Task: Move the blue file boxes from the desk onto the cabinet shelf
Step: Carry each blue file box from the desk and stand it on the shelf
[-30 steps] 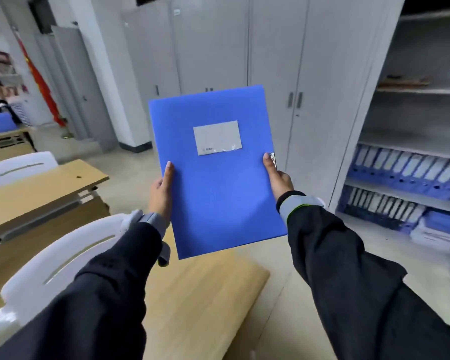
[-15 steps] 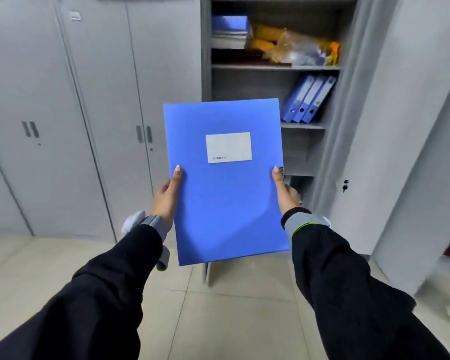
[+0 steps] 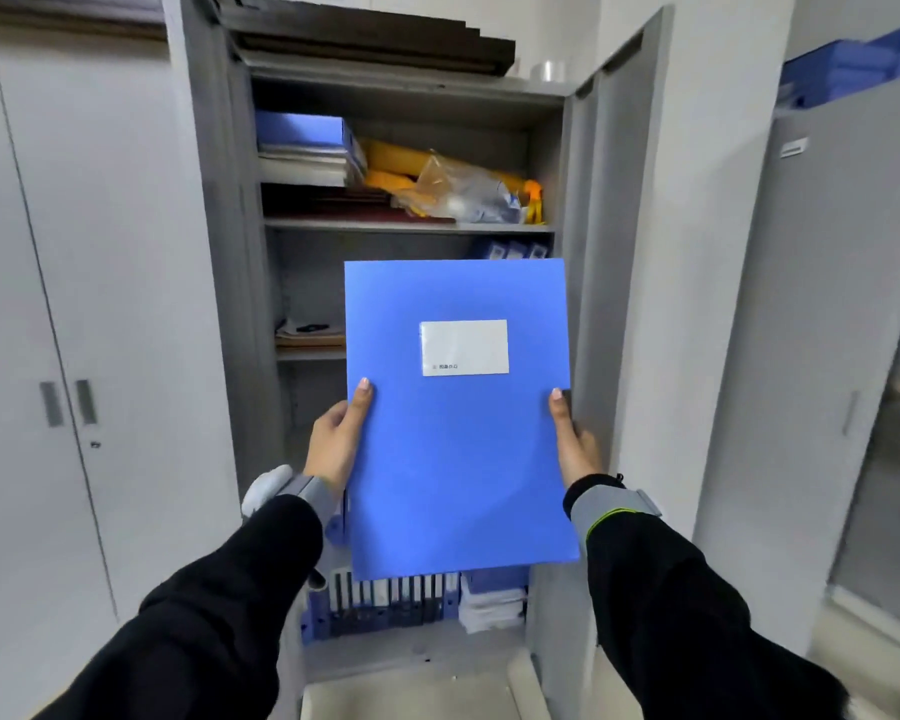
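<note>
I hold a blue file box (image 3: 458,459) with a white label upright in front of me, its broad face toward the camera. My left hand (image 3: 336,441) grips its left edge and my right hand (image 3: 575,444) grips its right edge, thumbs on the front. Straight behind it stands the open grey cabinet (image 3: 567,283). The box hides most of the middle shelf (image 3: 310,354); the tops of some blue file boxes (image 3: 510,249) show above it.
The top shelf (image 3: 406,226) holds a blue box, papers and yellow bags in plastic. Blue binders (image 3: 385,600) and white paper stacks fill the bottom shelf. Closed grey cabinet doors (image 3: 74,356) stand left; the open door (image 3: 624,252) and another cabinet (image 3: 827,304) stand right.
The view has turned from the desks to the open cabinet and come closer to it. Both hands keep the same grip on the blue file box.
</note>
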`<state>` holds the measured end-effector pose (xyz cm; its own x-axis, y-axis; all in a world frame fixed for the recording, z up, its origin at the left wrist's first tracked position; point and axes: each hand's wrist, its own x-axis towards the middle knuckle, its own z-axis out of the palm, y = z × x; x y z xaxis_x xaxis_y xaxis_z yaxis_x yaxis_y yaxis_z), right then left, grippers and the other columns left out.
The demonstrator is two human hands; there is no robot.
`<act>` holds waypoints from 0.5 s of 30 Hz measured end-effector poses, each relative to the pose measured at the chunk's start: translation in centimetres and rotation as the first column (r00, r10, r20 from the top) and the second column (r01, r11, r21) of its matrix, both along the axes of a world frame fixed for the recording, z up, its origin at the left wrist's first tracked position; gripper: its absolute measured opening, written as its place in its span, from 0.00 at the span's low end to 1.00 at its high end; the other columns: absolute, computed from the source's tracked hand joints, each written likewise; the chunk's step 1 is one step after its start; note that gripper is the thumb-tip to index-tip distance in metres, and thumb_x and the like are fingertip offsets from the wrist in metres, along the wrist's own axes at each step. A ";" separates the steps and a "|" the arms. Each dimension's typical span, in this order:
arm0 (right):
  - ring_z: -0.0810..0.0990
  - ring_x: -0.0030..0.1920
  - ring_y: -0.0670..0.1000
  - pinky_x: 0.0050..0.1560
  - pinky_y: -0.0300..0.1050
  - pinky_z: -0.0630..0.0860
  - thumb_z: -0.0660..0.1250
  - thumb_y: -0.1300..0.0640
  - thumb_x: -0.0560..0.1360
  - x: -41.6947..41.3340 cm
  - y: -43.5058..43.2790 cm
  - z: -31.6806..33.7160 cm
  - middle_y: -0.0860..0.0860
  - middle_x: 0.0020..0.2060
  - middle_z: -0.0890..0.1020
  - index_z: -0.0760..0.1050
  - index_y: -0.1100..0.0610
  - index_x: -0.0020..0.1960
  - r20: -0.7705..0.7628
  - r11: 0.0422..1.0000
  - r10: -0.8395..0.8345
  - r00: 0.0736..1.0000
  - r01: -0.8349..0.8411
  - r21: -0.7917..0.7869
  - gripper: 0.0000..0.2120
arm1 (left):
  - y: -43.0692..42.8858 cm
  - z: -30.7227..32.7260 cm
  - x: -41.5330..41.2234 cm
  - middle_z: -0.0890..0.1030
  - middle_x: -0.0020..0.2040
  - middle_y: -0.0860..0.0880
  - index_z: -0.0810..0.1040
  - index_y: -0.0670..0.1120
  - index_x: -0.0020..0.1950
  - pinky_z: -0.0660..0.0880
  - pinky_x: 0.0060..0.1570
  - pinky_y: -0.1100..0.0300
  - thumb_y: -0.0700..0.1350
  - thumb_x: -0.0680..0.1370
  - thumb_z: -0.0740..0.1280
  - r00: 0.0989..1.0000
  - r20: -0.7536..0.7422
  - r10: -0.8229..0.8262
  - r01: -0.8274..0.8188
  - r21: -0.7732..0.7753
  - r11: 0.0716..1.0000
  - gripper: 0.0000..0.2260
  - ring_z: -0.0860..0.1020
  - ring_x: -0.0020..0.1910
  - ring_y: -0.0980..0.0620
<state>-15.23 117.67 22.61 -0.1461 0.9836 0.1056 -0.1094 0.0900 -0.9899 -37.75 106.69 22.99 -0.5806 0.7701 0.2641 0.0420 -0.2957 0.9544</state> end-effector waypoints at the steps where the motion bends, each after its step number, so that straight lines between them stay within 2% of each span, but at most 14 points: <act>1: 0.71 0.62 0.58 0.61 0.49 0.65 0.60 0.33 0.69 -1.0 2.0 0.2 0.59 0.66 0.70 0.70 0.63 0.58 -0.006 1.000 -0.016 1.000 0.016 0.009 0.35 | 2.1 0.4 -1.2 0.87 0.42 0.51 0.81 0.49 0.40 0.80 0.38 0.60 0.73 0.59 0.68 1.000 0.004 -0.013 0.013 0.005 1.000 0.28 0.85 0.41 0.52; 2: 0.72 0.61 0.58 0.61 0.49 0.65 0.61 0.33 0.69 -2.1 4.2 0.8 0.59 0.65 0.70 0.70 0.62 0.57 -0.019 1.000 -0.029 0.999 0.029 0.011 0.34 | 4.7 1.1 -2.5 0.87 0.43 0.50 0.80 0.49 0.40 0.80 0.41 0.58 0.72 0.59 0.68 1.000 0.012 -0.024 0.024 0.010 1.000 0.28 0.84 0.42 0.51; 4: 0.70 0.63 0.59 0.63 0.52 0.65 0.61 0.33 0.68 -3.3 6.0 1.6 0.60 0.65 0.70 0.68 0.66 0.59 -0.029 1.000 -0.030 0.999 0.030 0.007 0.38 | 7.3 1.9 -3.9 0.86 0.43 0.50 0.78 0.48 0.38 0.80 0.46 0.54 0.73 0.58 0.69 0.999 0.029 -0.036 0.035 0.020 0.999 0.29 0.83 0.41 0.49; 6: 0.70 0.63 0.61 0.65 0.55 0.65 0.62 0.32 0.67 -5.1 9.3 2.2 0.63 0.64 0.71 0.67 0.68 0.60 -0.048 0.997 -0.072 0.996 0.073 0.031 0.41 | 11.4 2.7 -5.9 0.83 0.41 0.49 0.76 0.46 0.40 0.77 0.47 0.53 0.74 0.59 0.69 0.999 0.033 -0.036 0.035 0.032 0.999 0.31 0.80 0.40 0.48; 8: 0.75 0.57 0.64 0.62 0.54 0.69 0.62 0.30 0.65 -7.1 12.6 3.2 0.64 0.57 0.77 0.68 0.68 0.59 -0.077 0.994 -0.085 0.993 0.089 0.055 0.43 | 15.7 3.7 -7.8 0.82 0.42 0.49 0.75 0.46 0.43 0.76 0.48 0.53 0.73 0.59 0.68 0.999 0.035 -0.030 0.029 0.047 0.998 0.31 0.79 0.41 0.48; 9: 0.76 0.49 0.63 0.60 0.53 0.70 0.62 0.30 0.65 -8.2 14.6 3.5 0.65 0.52 0.78 0.69 0.68 0.57 -0.090 0.993 -0.090 0.992 0.097 0.070 0.42 | 17.8 4.2 -8.9 0.82 0.42 0.50 0.76 0.47 0.43 0.76 0.50 0.53 0.73 0.59 0.68 0.999 0.043 -0.025 0.022 0.067 0.998 0.31 0.80 0.42 0.49; 10: 0.75 0.52 0.65 0.60 0.54 0.70 0.62 0.31 0.66 -9.1 16.1 3.8 0.67 0.53 0.77 0.69 0.68 0.56 -0.092 0.992 -0.091 0.992 0.099 0.081 0.41 | 19.4 4.8 -9.7 0.84 0.43 0.51 0.77 0.47 0.44 0.77 0.52 0.52 0.73 0.59 0.68 0.999 0.043 -0.018 0.015 0.076 0.997 0.31 0.81 0.43 0.49; 11: 0.75 0.54 0.62 0.61 0.55 0.69 0.62 0.32 0.67 -10.1 17.7 3.9 0.65 0.54 0.76 0.69 0.67 0.54 -0.102 0.991 -0.087 0.991 0.097 0.090 0.38 | 21.0 5.2 -10.5 0.84 0.44 0.51 0.79 0.47 0.44 0.77 0.54 0.52 0.72 0.60 0.68 0.999 0.044 -0.022 0.018 0.096 0.995 0.29 0.82 0.44 0.50; 12: 0.72 0.56 0.54 0.61 0.54 0.69 0.62 0.34 0.68 -11.0 19.4 4.0 0.61 0.55 0.76 0.70 0.65 0.53 -0.110 0.991 -0.083 0.990 0.093 0.097 0.34 | 22.6 5.4 -11.5 0.85 0.45 0.52 0.79 0.48 0.44 0.78 0.55 0.51 0.71 0.61 0.68 0.999 0.041 -0.025 0.020 0.116 0.993 0.28 0.82 0.45 0.50; 13: 0.74 0.53 0.47 0.59 0.51 0.70 0.62 0.34 0.68 -11.8 20.9 4.0 0.55 0.55 0.76 0.72 0.62 0.51 -0.118 0.991 -0.074 0.990 0.087 0.106 0.31 | 23.9 5.5 -12.2 0.85 0.45 0.51 0.79 0.48 0.44 0.77 0.55 0.51 0.71 0.61 0.68 0.999 0.032 -0.021 0.017 0.133 0.991 0.28 0.82 0.45 0.50; 15: 0.76 0.44 0.38 0.49 0.41 0.73 0.62 0.33 0.68 -13.8 24.1 4.3 0.45 0.52 0.76 0.74 0.56 0.46 -0.150 0.990 -0.044 0.988 0.064 0.127 0.25 | 26.7 5.7 -14.0 0.83 0.45 0.51 0.78 0.47 0.46 0.76 0.56 0.52 0.71 0.62 0.68 1.000 0.018 0.003 -0.005 0.157 0.988 0.29 0.81 0.44 0.50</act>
